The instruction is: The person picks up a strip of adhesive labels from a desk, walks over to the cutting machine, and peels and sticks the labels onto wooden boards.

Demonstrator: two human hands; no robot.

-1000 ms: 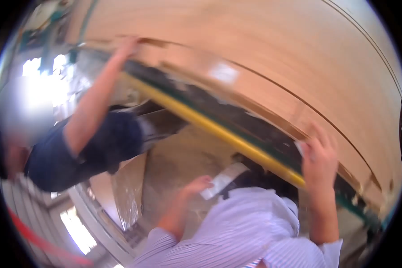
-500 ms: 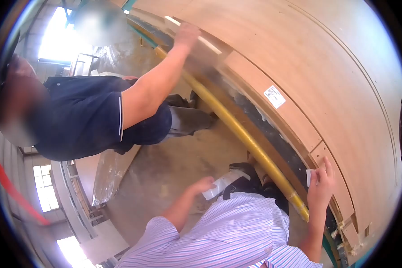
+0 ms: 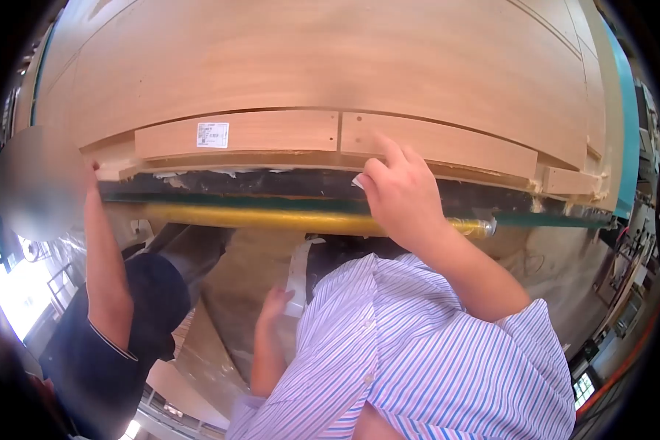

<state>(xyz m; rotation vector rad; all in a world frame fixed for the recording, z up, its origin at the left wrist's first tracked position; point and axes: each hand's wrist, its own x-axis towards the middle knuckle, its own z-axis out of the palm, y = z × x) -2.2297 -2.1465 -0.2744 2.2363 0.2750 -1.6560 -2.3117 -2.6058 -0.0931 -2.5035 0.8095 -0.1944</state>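
My right hand (image 3: 405, 192) is raised over the front edge of the wooden panels, with thumb and fingers pinching a small white label (image 3: 357, 181), mostly hidden by the hand. Below it and to the left, my left hand (image 3: 275, 303) holds a white strip of label sheet (image 3: 298, 273) low beside my body. A printed label (image 3: 213, 135) sticks flat on a narrow wooden strip (image 3: 286, 132) at the panel edge. A second wooden strip (image 3: 477, 147) with small holes lies just beyond my right hand.
A large wooden panel (image 3: 330, 59) fills the bench top. A yellow tube (image 3: 264, 218) runs along the dark front edge (image 3: 271, 183). At the left stands a co-worker in a dark shirt (image 3: 150, 301), with one hand (image 3: 93, 167) at the panel edge.
My view has swung so the bench edge now runs level. My right hand still pinches the label, now near the strips' front edge. The co-worker's hand no longer shows the pale strip.
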